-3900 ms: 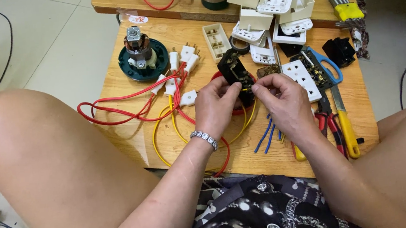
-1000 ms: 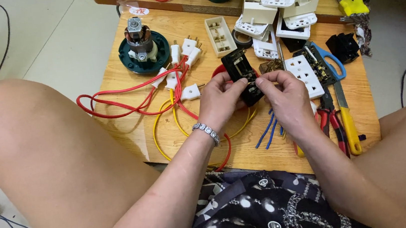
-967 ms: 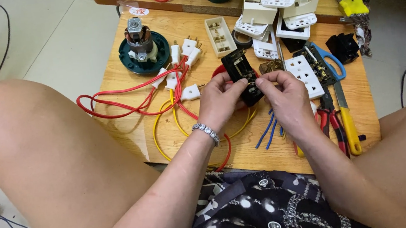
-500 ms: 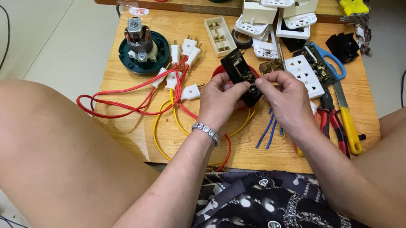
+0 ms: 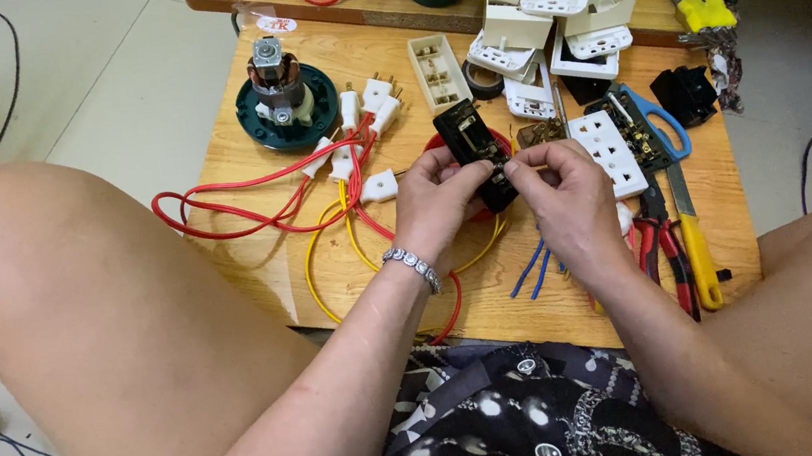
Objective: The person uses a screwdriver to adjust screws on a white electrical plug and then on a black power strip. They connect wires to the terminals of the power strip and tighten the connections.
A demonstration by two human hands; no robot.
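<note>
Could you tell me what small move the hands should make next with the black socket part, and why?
Probably keep the left hand steady on the black socket part while the right hand presses its fingertips in at the near end. Both hands already pinch the part above the wooden table, with the right hand's fingertips meeting it at that end; what they work on there is too small to tell.

table: wooden table (image 5: 259, 264)
motor: small motor on dark green round base (image 5: 278, 89), far left
wires: red wire loops (image 5: 222, 202), yellow wire (image 5: 330, 266), blue wire ends (image 5: 533, 270)
plugs: white plugs (image 5: 366, 112) beside motor
sockets: white socket plates (image 5: 553, 1) piled at back
tools: blue-handled scissors (image 5: 661, 121), red pliers (image 5: 651, 242), yellow-handled tool (image 5: 698, 253), possibly a knife
</note>
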